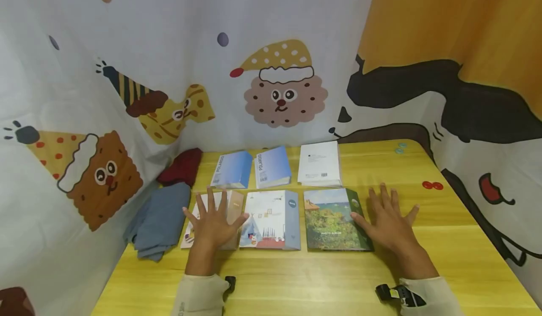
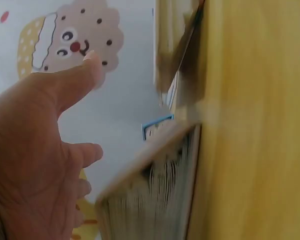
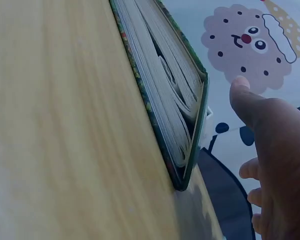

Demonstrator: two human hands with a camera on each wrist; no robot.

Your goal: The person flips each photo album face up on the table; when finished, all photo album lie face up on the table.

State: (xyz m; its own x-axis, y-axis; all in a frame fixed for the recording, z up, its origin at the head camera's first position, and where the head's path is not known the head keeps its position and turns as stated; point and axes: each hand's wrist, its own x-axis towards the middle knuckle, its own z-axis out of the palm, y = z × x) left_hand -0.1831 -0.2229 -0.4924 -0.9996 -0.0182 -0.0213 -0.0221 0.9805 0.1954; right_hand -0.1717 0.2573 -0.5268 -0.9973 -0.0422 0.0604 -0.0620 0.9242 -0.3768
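Fingers spread wide, my left hand (image 1: pixel 213 224) overlaps a pale album with a tan spine (image 1: pixel 235 201) in the head view. Its thumb reaches toward the white album with a blue-grey spine (image 1: pixel 264 212) beside it. My right hand (image 1: pixel 391 224), also spread, has its thumb over the dark spine side of a green landscape photo album (image 1: pixel 326 222). In the right wrist view, page edges of the green album (image 3: pixel 165 85) show between its covers. The left wrist view shows a thick album's pages (image 2: pixel 160 200) below the left hand. Neither hand grips anything.
Behind the front row lie two blue albums (image 1: pixel 233 168) marked POLAROID and a white one (image 1: pixel 319 163). Folded blue-grey cloth (image 1: pixel 161 217) and dark red cloth (image 1: pixel 182 168) lie left. Red discs (image 1: pixel 433 185) and teal discs (image 1: pixel 400 148) are on the right. A printed curtain (image 1: pixel 271 5) surrounds the table.
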